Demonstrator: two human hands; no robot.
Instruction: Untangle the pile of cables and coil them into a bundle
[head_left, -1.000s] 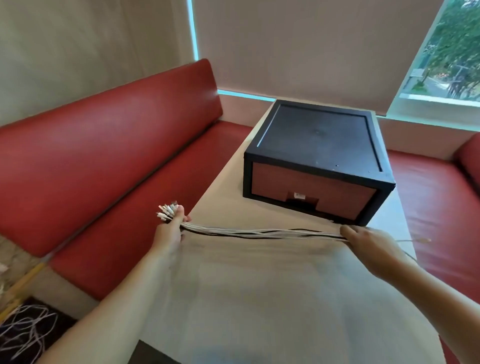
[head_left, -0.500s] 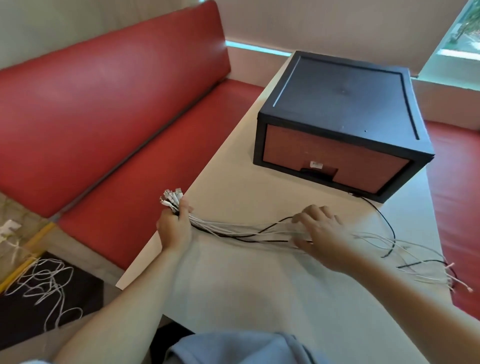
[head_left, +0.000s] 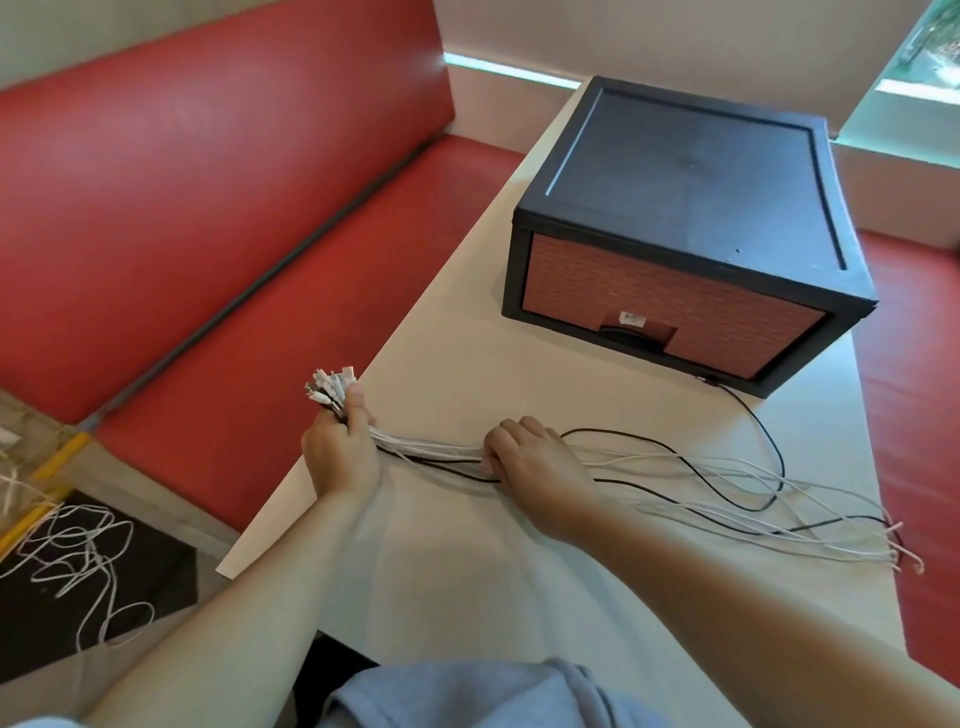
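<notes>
Red seat (head_left: 208, 208) along left; white desk (head_left: 467, 597) beside it; black drawer box (head_left: 691, 208) at desk far end; cables (head_left: 675, 483) lie across desk, loose ends fanned right; left hand (head_left: 340, 457) clenched round cables near plugs (head_left: 330, 384), which stick out above fist; right hand (head_left: 540, 467) fingers curled round same cables mid-run.

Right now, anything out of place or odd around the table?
Two things. A black cable loops away from the cables held by the left hand and right hand, ending at the drawer box corner. A white tangle lies on the floor, left of the table.
</notes>
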